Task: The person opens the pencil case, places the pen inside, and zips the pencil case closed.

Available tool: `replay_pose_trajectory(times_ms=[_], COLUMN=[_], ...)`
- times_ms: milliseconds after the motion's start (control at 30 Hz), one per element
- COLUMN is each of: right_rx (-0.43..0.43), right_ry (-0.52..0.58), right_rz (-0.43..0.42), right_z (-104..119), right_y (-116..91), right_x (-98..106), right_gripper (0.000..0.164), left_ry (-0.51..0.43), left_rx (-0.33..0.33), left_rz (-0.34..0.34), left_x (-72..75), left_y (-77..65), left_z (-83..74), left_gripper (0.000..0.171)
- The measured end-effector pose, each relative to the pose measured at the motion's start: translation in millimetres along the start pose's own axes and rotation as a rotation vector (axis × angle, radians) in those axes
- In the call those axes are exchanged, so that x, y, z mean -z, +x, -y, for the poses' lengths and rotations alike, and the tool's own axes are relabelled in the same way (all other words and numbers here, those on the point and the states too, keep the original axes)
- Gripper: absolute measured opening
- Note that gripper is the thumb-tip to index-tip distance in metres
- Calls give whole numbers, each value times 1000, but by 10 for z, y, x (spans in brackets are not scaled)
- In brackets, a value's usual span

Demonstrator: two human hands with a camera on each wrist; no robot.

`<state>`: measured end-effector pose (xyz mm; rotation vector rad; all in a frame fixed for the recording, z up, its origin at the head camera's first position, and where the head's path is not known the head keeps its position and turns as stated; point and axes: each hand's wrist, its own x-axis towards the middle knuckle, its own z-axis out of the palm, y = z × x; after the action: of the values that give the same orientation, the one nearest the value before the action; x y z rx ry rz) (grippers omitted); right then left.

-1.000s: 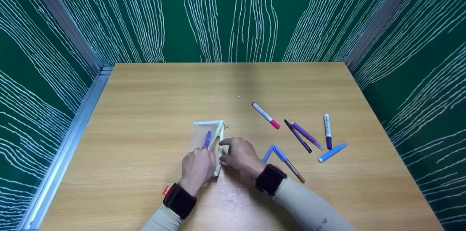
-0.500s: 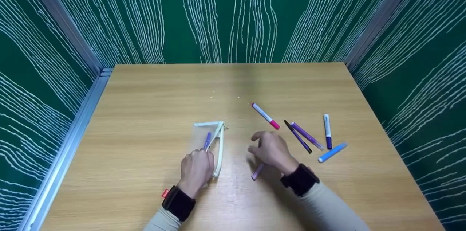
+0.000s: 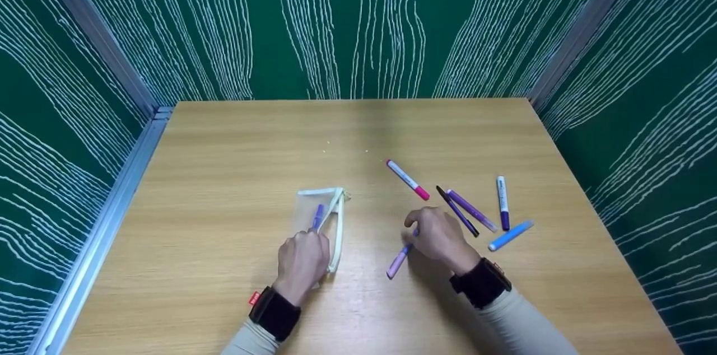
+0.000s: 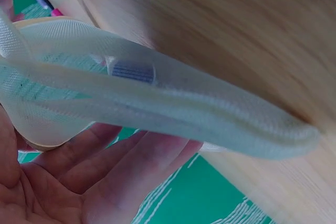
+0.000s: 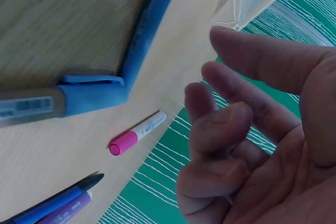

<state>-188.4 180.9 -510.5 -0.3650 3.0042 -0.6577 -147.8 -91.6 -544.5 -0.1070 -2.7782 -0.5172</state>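
My left hand [image 3: 304,260] grips the near part of a white mesh pencil case [image 3: 340,226] with a pale green trim, its opening facing right. Inside the case is a purple-blue pen [image 3: 319,215]; in the left wrist view a dark blue patch [image 4: 133,71] shows through the mesh. My right hand [image 3: 442,234] hovers just over two pens, thumb and forefinger apart, the other fingers loosely curled, nothing between them. One is a lilac-blue pen [image 3: 399,262], and a blue-capped pen [image 5: 94,98] meets it at an angle in the right wrist view; the hand hides it in the head view.
A pink-capped marker [image 3: 408,180] lies beyond my right hand. Further right are a black-tipped pen [image 3: 457,211], a purple pen [image 3: 472,210], a white marker with a dark purple cap [image 3: 503,202] and a bright blue marker [image 3: 511,235]. Green patterned walls surround the wooden table [image 3: 224,148].
My right hand has left the pencil case's opening and moved right, over the two angled pens. My left hand keeps holding the case in place.
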Motion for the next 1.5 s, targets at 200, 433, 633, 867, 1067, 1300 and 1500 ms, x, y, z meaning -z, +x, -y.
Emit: replay_pose_trajectory(times_ms=[200, 433, 633, 867, 1067, 1300, 1500], right_rx=[216, 348, 385, 442, 452, 544, 526], right_ry=[-49, -118, -147, -158, -182, -162, -137], right_rz=[-48, -57, -61, -58, -17, -77, -62], right_z=[-49, -81, -117, -138, -161, -178, -132], right_y=[-27, -11, 17, 46, 71, 96, 95], right_x=[-128, -206, -246, -221, -216, -241, -242], right_gripper=[20, 29, 26, 25, 24, 20, 19], left_ry=[-1, 6, -3, -14, -12, 22, 24], left_rx=[-23, -30, -5, 1, 8, -31, -35], left_rz=[-19, -30, 16, 26, 42, -23, -21], left_x=[-9, -14, 1, 3, 8, 3, -3], left_y=[-12, -5, -11, -1, -2, -13, -29], left_z=[12, 17, 10, 3, -5, -14, -16], left_gripper=[34, 34, 36, 34, 35, 33, 33])
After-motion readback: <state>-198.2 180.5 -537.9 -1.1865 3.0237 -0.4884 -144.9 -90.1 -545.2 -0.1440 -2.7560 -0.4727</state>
